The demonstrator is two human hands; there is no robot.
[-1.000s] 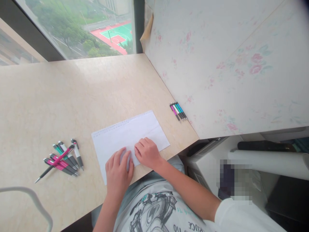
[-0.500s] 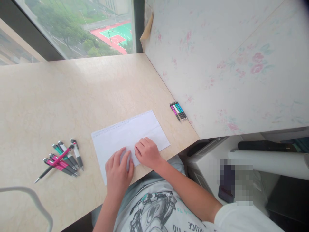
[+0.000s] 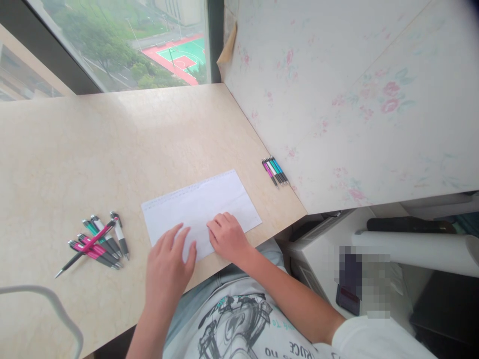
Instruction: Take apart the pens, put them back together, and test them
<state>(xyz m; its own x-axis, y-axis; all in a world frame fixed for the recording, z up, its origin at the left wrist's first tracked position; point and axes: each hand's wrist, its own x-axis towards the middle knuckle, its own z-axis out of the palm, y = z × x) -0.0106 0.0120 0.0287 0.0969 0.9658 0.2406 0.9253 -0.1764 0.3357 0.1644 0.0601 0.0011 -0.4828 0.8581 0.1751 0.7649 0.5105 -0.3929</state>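
Observation:
A white sheet of paper (image 3: 202,199) lies at a slant on the desk in front of me, with small faint writing along its far edge. My left hand (image 3: 170,259) is over the sheet's near left part, fingers apart and thumb spread, holding nothing. My right hand (image 3: 228,237) rests on the sheet's near edge, right of the middle, its fingers loosely bent and close to one another. No object shows in it; its palm is hidden. Left of the paper lies a loose pile of pens (image 3: 95,244) with pink, green and white barrels, one pink pen across the others.
A neat row of several pens (image 3: 275,171) lies by the flowered wall (image 3: 337,124) on the right. A grey cable (image 3: 48,294) curves over the desk (image 3: 123,149) at the near left. Beyond the desk is a window (image 3: 149,45). A white roll (image 3: 411,249) lies at the lower right.
My left hand has shifted left and slightly toward me over the paper, its fingers opening wider. My right hand has barely moved. Paper and pens stay put.

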